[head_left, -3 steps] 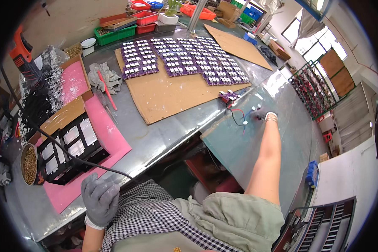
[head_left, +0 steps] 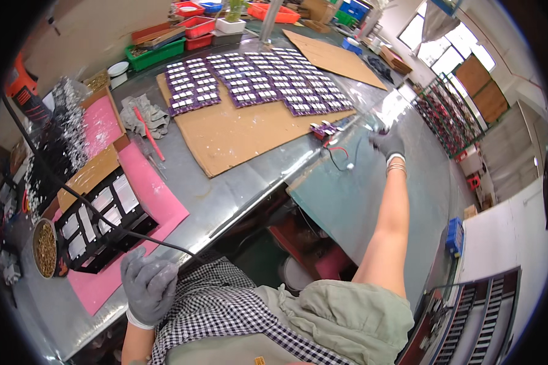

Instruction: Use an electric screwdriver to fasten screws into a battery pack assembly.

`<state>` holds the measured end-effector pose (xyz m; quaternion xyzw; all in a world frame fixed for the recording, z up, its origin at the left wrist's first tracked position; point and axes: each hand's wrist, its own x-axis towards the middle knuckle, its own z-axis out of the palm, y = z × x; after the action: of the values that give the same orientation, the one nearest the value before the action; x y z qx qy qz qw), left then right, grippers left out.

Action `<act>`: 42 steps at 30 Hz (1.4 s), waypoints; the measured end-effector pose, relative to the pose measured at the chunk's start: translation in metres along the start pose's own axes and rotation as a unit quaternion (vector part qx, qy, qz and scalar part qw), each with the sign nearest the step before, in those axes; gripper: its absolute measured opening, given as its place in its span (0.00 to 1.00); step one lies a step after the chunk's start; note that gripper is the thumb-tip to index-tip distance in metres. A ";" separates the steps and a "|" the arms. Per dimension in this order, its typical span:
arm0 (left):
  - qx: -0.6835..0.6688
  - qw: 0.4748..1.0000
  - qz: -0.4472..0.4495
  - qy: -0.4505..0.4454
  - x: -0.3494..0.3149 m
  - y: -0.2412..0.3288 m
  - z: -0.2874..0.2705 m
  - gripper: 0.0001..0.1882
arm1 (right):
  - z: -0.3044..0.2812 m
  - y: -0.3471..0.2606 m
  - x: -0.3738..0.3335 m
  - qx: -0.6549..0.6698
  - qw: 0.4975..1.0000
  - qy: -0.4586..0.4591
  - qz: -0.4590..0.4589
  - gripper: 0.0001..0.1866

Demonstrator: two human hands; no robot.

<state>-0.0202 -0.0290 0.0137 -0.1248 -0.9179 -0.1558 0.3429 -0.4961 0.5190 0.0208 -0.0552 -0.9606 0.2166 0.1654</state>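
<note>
The right hand (head_left: 388, 143), in a dark grey glove, is stretched out over the green-topped part of the bench (head_left: 347, 204), toward its far side; its fingers are partly bent, and whether they grip anything cannot be told. Just beside it, where the green top meets the metal part, lies a small purple-and-white module (head_left: 326, 129), with red and black wires (head_left: 338, 150) trailing toward the near edge and a white connector (head_left: 350, 166) near their ends. The left hand (head_left: 149, 286), also gloved in grey, is at the bench's near edge with fingers loosely curled, near a black cable (head_left: 158, 241); it cannot be told whether it holds anything. Beyond it, a black housing (head_left: 103, 228) with silver plates lies on a pink sheet (head_left: 164, 204), beside a round tin (head_left: 35, 252) of small brass-coloured parts at the bench's left. Toward the far edge, many purple-and-white modules (head_left: 249, 79) stand in rows on a cardboard sheet (head_left: 225, 143), with a grey cloth (head_left: 158, 125) and a red tool (head_left: 149, 135) to its left.
</note>
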 end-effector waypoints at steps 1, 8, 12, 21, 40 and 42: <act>-0.019 1.000 0.010 -0.002 0.001 0.008 0.001 0.15 | -0.033 -0.052 -0.039 0.036 0.995 0.084 -0.033 0.62; -0.025 0.988 0.151 0.025 0.035 0.008 -0.030 0.19 | -0.086 -0.114 -0.165 0.698 0.632 -0.241 -0.235 0.48; 0.060 0.978 0.180 0.091 0.066 -0.013 -0.079 0.25 | -0.078 -0.206 -0.254 0.709 0.517 -0.429 -0.213 0.67; 0.050 0.970 0.236 -0.026 0.087 -0.016 -0.146 0.49 | -0.038 -0.411 -0.348 0.502 0.350 -0.745 -0.266 0.52; 0.087 0.994 0.020 0.055 -0.022 -0.100 -0.226 0.43 | 0.029 -0.615 -0.389 0.290 0.405 -0.340 -0.797 0.28; 0.101 0.991 -0.001 0.091 -0.032 -0.106 -0.220 0.40 | 0.011 -0.603 -0.389 0.338 0.540 -0.573 -0.515 0.38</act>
<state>0.0981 -0.2123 0.1285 -0.0735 -0.8942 -0.0735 0.4355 -0.1552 -0.0972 0.1592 0.6450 -0.5687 0.3885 -0.3311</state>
